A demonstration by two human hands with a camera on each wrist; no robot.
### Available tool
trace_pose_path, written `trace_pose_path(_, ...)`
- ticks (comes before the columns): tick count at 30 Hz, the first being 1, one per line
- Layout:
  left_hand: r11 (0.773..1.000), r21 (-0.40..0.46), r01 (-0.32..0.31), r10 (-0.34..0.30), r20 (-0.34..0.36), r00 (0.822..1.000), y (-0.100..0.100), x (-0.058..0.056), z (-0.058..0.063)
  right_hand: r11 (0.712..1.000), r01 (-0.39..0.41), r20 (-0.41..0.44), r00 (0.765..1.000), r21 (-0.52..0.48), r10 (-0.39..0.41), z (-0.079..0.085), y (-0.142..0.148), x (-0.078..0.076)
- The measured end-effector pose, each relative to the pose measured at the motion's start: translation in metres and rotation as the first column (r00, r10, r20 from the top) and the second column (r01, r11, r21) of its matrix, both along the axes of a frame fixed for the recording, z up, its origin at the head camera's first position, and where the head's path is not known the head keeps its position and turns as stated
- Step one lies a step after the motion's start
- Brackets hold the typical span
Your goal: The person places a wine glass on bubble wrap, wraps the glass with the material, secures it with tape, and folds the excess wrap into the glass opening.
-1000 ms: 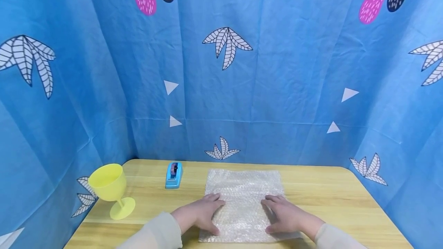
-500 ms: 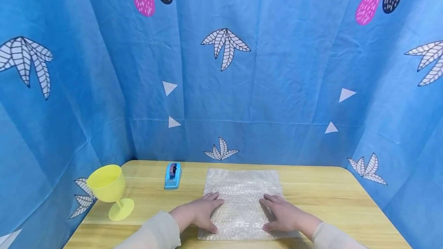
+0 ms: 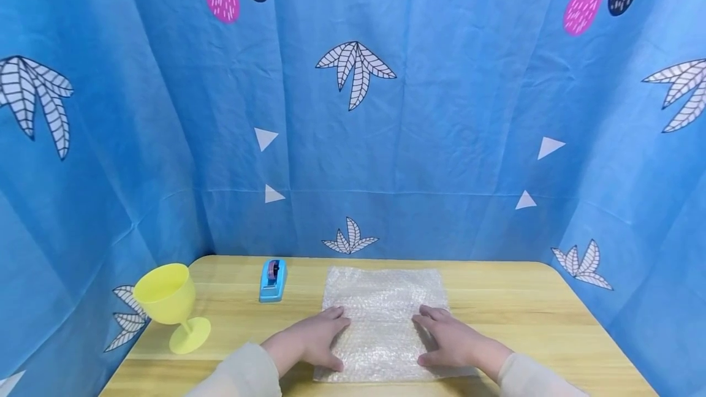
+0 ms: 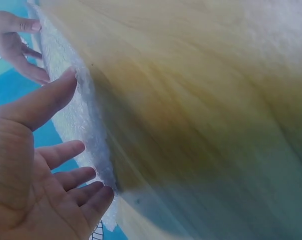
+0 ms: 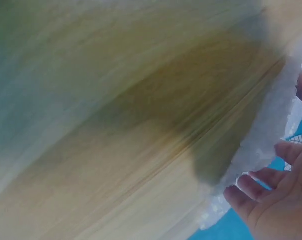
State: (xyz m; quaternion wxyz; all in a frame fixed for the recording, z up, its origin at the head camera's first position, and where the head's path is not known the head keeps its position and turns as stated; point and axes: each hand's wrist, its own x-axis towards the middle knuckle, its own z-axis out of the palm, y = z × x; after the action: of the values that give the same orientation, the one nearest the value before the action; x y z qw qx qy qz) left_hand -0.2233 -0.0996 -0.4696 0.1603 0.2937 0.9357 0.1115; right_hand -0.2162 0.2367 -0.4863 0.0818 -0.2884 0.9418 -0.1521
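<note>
A clear sheet of bubble wrap (image 3: 383,329) lies flat on the wooden table, with a faint crease running across it. My left hand (image 3: 314,340) is at its left edge, fingers spread and relaxed, the thumb toward the near corner. On the opposite side my right hand (image 3: 452,340) rests with its fingertips over the right edge. In the left wrist view, the left fingers (image 4: 65,150) are loosely bent beside the wrap's edge. The right wrist view shows the right fingers (image 5: 253,187) extended along the wrap's border, the thumb partly cut off by the frame. Neither hand grips anything.
To the left a yellow plastic goblet (image 3: 168,299) stands upright near the table's side. A small blue tape dispenser (image 3: 273,283) sits toward the back, left of the wrap. Blue patterned curtain (image 3: 353,158) encloses the wooden table (image 3: 524,305) at the back and sides.
The head view has shifted slightly, moving the scene a little to the left. Both hands and the bubble wrap hold the same places on the table.
</note>
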Motion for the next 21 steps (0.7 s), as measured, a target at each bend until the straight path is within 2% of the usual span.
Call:
trace_pose_path(4, 1.000, 0.009, 0.017, -0.017, -0.040, 0.999, -0.001, 0.002, -0.001, 1.000, -0.024, -0.103, 0.994, 0.010, 0.025, 0.002, 0.003, 0.002)
trace_pose_path(7, 0.999, 0.010, 0.031, -0.030, -0.078, 0.997, -0.003, 0.004, -0.004, 0.999, -0.033, -0.141, 0.989, 0.015, 0.034, 0.003, 0.005, 0.002)
trace_pose_path(21, 0.999, 0.027, 0.046, -0.040, -0.173, 0.984, -0.014, 0.010, -0.009, 0.999, -0.037, -0.145, 0.989, 0.002, 0.037, -0.003, 0.009, 0.003)
